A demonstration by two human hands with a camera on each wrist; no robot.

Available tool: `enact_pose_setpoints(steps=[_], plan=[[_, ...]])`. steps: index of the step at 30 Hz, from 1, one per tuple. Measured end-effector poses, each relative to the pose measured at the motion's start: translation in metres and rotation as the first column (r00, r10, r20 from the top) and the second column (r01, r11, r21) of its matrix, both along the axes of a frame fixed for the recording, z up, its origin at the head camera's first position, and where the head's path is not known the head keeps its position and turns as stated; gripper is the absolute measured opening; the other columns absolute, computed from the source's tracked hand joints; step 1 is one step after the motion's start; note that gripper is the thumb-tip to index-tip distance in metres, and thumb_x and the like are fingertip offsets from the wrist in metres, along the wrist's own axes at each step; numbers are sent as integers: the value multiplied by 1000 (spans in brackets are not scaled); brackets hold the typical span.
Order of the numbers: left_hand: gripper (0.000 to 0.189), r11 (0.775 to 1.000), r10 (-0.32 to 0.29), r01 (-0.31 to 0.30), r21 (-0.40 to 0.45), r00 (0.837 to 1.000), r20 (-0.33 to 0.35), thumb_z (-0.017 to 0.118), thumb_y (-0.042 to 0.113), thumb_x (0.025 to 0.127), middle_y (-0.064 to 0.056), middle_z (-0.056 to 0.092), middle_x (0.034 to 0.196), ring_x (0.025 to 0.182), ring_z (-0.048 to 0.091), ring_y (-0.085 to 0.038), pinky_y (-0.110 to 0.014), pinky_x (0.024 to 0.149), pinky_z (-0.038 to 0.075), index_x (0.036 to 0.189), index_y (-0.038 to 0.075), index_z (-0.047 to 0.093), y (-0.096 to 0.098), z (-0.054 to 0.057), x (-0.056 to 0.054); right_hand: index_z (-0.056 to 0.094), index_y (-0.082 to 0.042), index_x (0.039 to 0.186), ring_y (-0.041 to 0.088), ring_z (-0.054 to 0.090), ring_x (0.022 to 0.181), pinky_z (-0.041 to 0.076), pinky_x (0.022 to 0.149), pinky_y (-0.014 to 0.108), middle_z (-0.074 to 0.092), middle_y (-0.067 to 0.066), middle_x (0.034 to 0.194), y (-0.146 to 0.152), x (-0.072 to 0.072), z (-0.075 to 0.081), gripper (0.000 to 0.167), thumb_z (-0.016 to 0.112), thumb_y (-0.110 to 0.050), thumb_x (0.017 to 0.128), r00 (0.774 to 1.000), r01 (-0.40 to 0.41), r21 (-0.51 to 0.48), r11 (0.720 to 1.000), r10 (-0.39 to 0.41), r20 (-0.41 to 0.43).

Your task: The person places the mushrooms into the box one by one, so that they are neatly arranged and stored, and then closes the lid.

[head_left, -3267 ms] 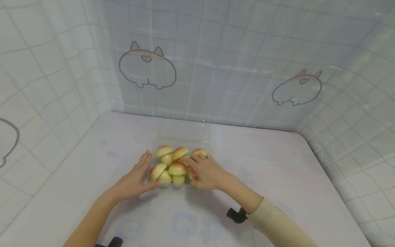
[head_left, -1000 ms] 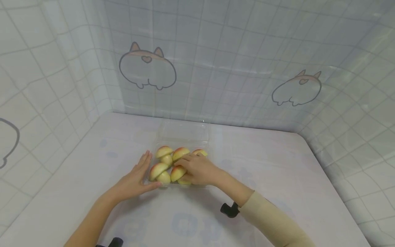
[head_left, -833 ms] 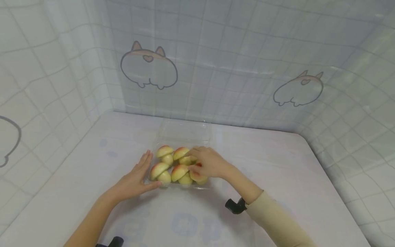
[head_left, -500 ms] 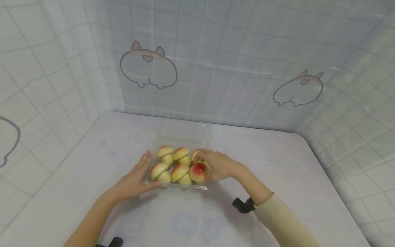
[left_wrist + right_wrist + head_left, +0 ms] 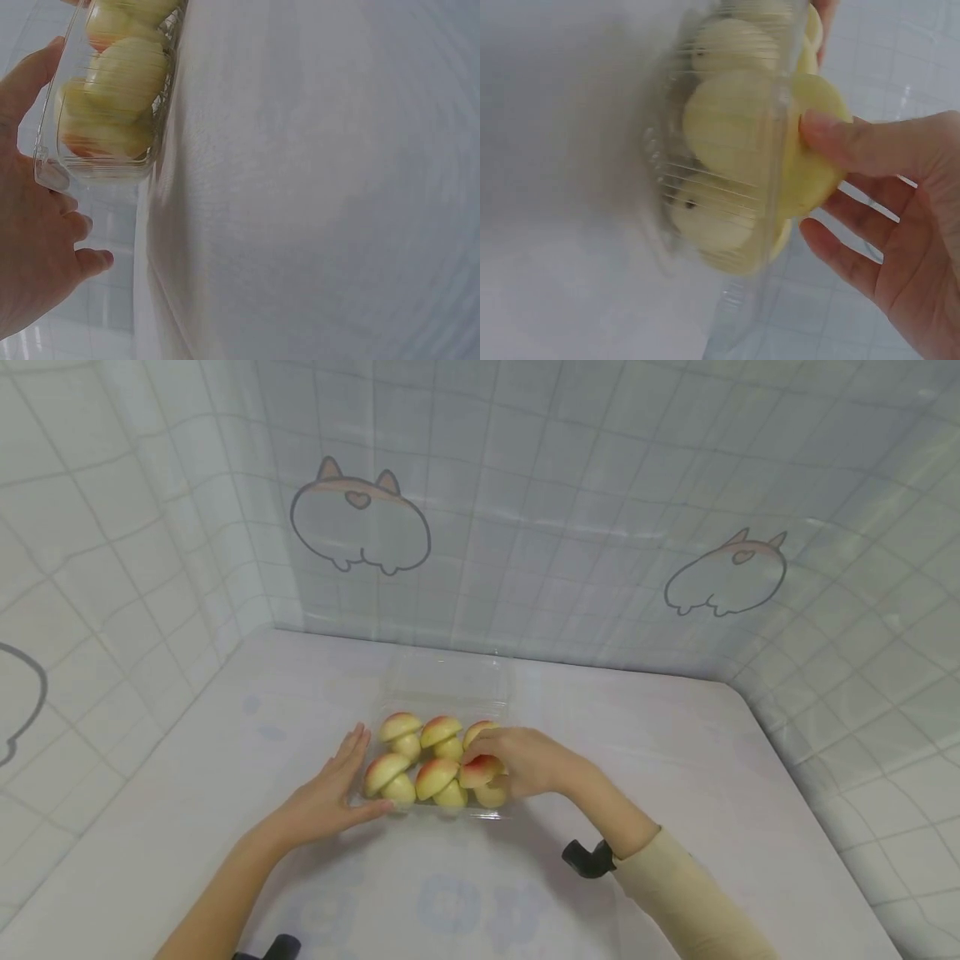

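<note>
A clear plastic clamshell box (image 5: pixel 491 815) lies with its lid folded back, holding several mushroom-shaped pieces, yellow with red-tinged caps. My left hand (image 5: pixel 333 797) rests at the box's left front corner, fingers straight along the side and thumb along the front edge. In the left wrist view the thumb touches the clear rim. My right hand (image 5: pixel 532 760) pinches the cap of the front right mushroom-shaped piece (image 5: pixel 478 771), seen side-on in the right wrist view as a yellow cap (image 5: pixel 814 176) under the thumb. The back right piece (image 5: pixel 480 731) is partly hidden by this hand.
The clear lid (image 5: pixel 450 678) lies behind the box, near the back wall (image 5: pixel 540 527). A pale cloth (image 5: pixel 660 760) covers the table. Dark wrist-mounted devices (image 5: pixel 588 858) show below both forearms.
The right hand has moved from the front middle piece to the front right one. That piece's cap, red top facing up half a second ago, now tilts to the left. The left hand stays put.
</note>
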State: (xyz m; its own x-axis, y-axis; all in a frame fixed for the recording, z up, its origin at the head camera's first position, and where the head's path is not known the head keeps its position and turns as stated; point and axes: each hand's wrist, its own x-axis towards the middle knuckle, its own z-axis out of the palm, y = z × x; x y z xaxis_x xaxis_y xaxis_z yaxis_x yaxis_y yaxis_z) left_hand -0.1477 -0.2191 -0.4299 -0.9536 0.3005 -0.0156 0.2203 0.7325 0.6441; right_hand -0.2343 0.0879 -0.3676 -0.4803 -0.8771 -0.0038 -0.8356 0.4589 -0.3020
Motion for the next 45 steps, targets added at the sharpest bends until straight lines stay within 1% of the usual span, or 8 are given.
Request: enact_pose_setpoints(steps=[9, 14, 17, 19, 28, 34, 40, 45], plan=[[109, 1000, 0, 0, -5, 1000, -10, 65, 56, 85, -19, -6, 159, 144, -1, -41, -65, 109, 16, 153, 0, 0, 0, -1, -1, 72, -15, 109, 11, 60, 98, 52, 82, 28, 66, -8, 107, -6, 2, 7, 48, 68, 13, 71, 999, -25, 16, 1000, 25, -41], [109, 1000, -1, 1, -8, 1000, -3, 64, 57, 86, -17, -8, 160, 144, -1, -41, -66, 108, 17, 154, 3, -3, -1, -2, 0, 65, -15, 116, 11, 57, 106, 51, 86, 31, 60, -7, 120, -7, 4, 6, 45, 82, -8, 74, 994, 106, 24, 994, -106, 5], [110, 1000, 0, 0, -10, 1000, 2, 63, 58, 85, -17, -8, 160, 144, 0, -41, -67, 107, 18, 154, 5, -4, -2, -3, 0, 63, -14, 116, 11, 58, 99, 50, 84, 29, 61, -7, 118, -5, 2, 3, 52, 87, -27, 71, 982, 187, 52, 981, -189, 27], [110, 1000, 1, -1, -6, 1000, 5, 64, 57, 85, -17, -8, 160, 144, 0, -41, -68, 107, 18, 154, 5, -4, -2, -2, 0, 64, -13, 114, 12, 59, 95, 50, 80, 29, 63, -6, 113, -3, 1, 1, 53, 87, -30, 70, 978, 202, 50, 978, -204, 33], [109, 1000, 0, 0, -7, 1000, -5, 64, 56, 86, -18, -7, 159, 144, 1, -42, -67, 107, 18, 154, 3, -3, -2, -3, 0, 67, -18, 116, 10, 58, 105, 50, 88, 31, 64, -12, 113, 1, -4, -2, 47, 85, -13, 72, 991, 130, 20, 991, -131, 23], [109, 1000, 1, -1, -10, 1000, -5, 64, 58, 85, -17, -8, 160, 144, 0, -41, -67, 107, 18, 154, 5, -3, -2, -4, -1, 66, -22, 120, 13, 52, 117, 50, 91, 37, 58, -9, 124, 3, -3, -2, 51, 85, -17, 73, 998, 65, 63, 996, -66, 18], [109, 1000, 3, -3, -14, 1000, -5, 64, 57, 86, -16, -8, 160, 144, 1, -42, -67, 107, 18, 154, 6, -4, -3, -4, -1, 65, -22, 123, 14, 52, 118, 48, 94, 37, 58, -7, 125, 6, -3, -3, 51, 82, -16, 76, 999, 15, 61, 998, -17, 30], [109, 1000, 1, -1, -17, 1000, -7, 64, 57, 86, -16, -7, 160, 144, 1, -42, -67, 107, 19, 154, 6, -3, -3, -4, 0, 56, -20, 136, 18, 46, 126, 47, 96, 43, 52, -5, 137, 9, -2, 0, 67, 81, -18, 74, 998, 19, 69, 997, -23, 59]])
